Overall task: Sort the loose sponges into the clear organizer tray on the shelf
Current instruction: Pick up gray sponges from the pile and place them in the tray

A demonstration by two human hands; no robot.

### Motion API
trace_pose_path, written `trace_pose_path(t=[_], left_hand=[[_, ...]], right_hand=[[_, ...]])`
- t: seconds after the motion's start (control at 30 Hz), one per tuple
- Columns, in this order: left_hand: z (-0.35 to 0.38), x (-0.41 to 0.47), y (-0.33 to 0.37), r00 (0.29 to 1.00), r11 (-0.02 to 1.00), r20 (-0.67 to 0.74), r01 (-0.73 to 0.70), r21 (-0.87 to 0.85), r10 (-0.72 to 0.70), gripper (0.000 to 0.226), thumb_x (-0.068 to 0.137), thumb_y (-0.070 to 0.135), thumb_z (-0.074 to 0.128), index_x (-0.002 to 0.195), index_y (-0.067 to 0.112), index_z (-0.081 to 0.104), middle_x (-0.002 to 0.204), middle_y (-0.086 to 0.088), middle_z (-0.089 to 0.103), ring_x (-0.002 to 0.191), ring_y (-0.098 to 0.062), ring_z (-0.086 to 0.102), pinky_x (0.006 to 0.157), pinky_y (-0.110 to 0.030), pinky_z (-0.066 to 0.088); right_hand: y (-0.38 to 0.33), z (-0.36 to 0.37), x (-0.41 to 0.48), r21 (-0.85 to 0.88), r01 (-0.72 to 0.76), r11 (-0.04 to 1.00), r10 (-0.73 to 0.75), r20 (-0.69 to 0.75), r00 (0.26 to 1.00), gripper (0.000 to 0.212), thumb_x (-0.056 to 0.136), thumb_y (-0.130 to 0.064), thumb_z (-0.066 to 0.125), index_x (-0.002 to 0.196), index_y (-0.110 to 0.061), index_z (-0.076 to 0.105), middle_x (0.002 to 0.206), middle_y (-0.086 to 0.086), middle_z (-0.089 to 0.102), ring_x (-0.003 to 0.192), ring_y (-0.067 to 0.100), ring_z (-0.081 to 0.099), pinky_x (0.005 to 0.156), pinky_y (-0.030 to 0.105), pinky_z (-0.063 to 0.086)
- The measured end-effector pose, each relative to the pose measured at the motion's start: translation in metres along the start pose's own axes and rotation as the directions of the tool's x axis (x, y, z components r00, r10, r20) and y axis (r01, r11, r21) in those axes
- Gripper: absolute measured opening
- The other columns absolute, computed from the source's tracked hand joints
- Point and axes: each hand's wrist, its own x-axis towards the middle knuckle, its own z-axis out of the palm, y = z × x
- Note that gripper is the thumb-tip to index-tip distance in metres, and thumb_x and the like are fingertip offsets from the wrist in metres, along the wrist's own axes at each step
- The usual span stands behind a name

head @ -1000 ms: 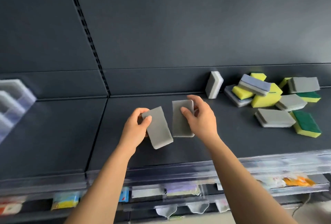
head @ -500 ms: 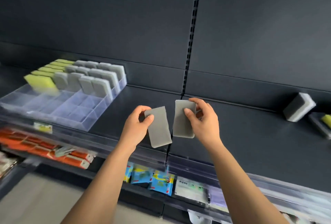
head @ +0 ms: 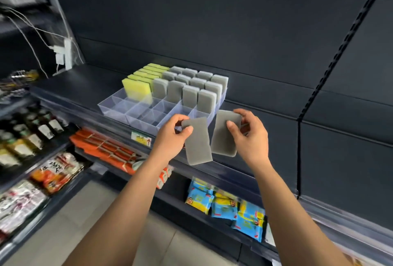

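Note:
My left hand (head: 171, 137) pinches the top end of a flat grey sponge (head: 198, 145), and my right hand (head: 249, 136) grips a second grey sponge (head: 223, 138) beside it. Both sponges hang upright in the air just in front of the clear organizer tray (head: 136, 114), near its right front corner. The tray sits on the dark shelf (head: 319, 155). Its back rows hold upright yellow sponges (head: 137, 89) on the left and several grey sponges (head: 191, 87) on the right. The front compartments hold nothing.
A clear price rail (head: 234, 172) runs along the shelf's front edge. Below it lie orange packs (head: 106, 148) and blue-yellow packets (head: 234, 206). Bottles and snack bags fill the shelves at the left. White cables and a plug (head: 63, 53) hang at the upper left.
The view has swung left from the loose sponge pile to the tray, which now lies just behind my hands. Both hands keep their grey sponges.

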Motion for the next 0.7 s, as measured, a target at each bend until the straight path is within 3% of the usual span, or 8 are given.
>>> trace_pose_path(t=[0.1, 0.23, 0.4, 0.57, 0.7], left_hand=[[-0.027, 0.011, -0.008, 1.0, 1.0, -0.015, 0.026, -0.008, -0.026, 0.013, 0.09, 0.023, 0.058, 0.1, 0.032, 0.055, 0.097, 0.011, 0.056, 0.085, -0.007, 0.055, 0.056, -0.02, 0.046], [-0.053, 0.031, -0.017, 0.998, 0.999, -0.046, 0.044, -0.023, -0.045, 0.015, 0.091, 0.023, 0.058, 0.094, 0.037, 0.054, 0.098, 0.013, 0.056, 0.084, -0.007, 0.056, 0.049, -0.013, 0.042], [-0.079, 0.062, -0.034, 0.995, 0.998, -0.069, 0.065, -0.016, -0.066, 0.014, 0.091, 0.026, 0.058, 0.097, 0.038, 0.054, 0.098, 0.015, 0.055, 0.086, -0.003, 0.053, 0.054, -0.017, 0.042], [-0.105, 0.115, -0.05, 0.995, 0.998, -0.08, 0.058, -0.016, -0.059, 0.015, 0.091, 0.027, 0.058, 0.093, 0.041, 0.052, 0.099, 0.015, 0.056, 0.09, -0.005, 0.054, 0.058, -0.021, 0.046], [-0.121, 0.154, -0.056, 0.996, 0.998, -0.078, 0.039, 0.042, -0.036, 0.011, 0.091, 0.028, 0.057, 0.099, 0.034, 0.052, 0.1, 0.013, 0.055, 0.093, -0.012, 0.055, 0.074, -0.039, 0.055]], right_hand=[[-0.016, 0.028, 0.007, 0.0, 0.019, 1.0, -0.019, 0.016, 1.0, 0.027, 0.084, -0.033, 0.065, 0.11, -0.038, 0.057, 0.094, -0.01, 0.056, 0.079, -0.002, 0.051, 0.069, 0.018, 0.039], [-0.03, 0.058, 0.022, 0.0, 0.043, 0.999, -0.043, 0.027, 0.999, 0.029, 0.083, -0.033, 0.066, 0.111, -0.035, 0.058, 0.092, -0.009, 0.057, 0.075, 0.002, 0.052, 0.069, 0.019, 0.041], [-0.037, 0.096, 0.043, 0.004, 0.094, 0.996, -0.094, 0.048, 0.994, 0.032, 0.083, -0.034, 0.067, 0.114, -0.032, 0.059, 0.1, -0.009, 0.059, 0.075, 0.005, 0.053, 0.067, 0.015, 0.041], [-0.041, 0.139, 0.082, -0.002, 0.112, 0.994, -0.112, 0.038, 0.993, 0.032, 0.083, -0.036, 0.067, 0.113, -0.033, 0.058, 0.096, -0.007, 0.059, 0.078, 0.007, 0.053, 0.067, 0.021, 0.045], [-0.044, 0.17, 0.107, 0.001, 0.123, 0.992, -0.123, 0.012, 0.992, 0.034, 0.082, -0.034, 0.069, 0.114, -0.033, 0.057, 0.095, -0.008, 0.057, 0.078, 0.009, 0.055, 0.069, 0.024, 0.048]])
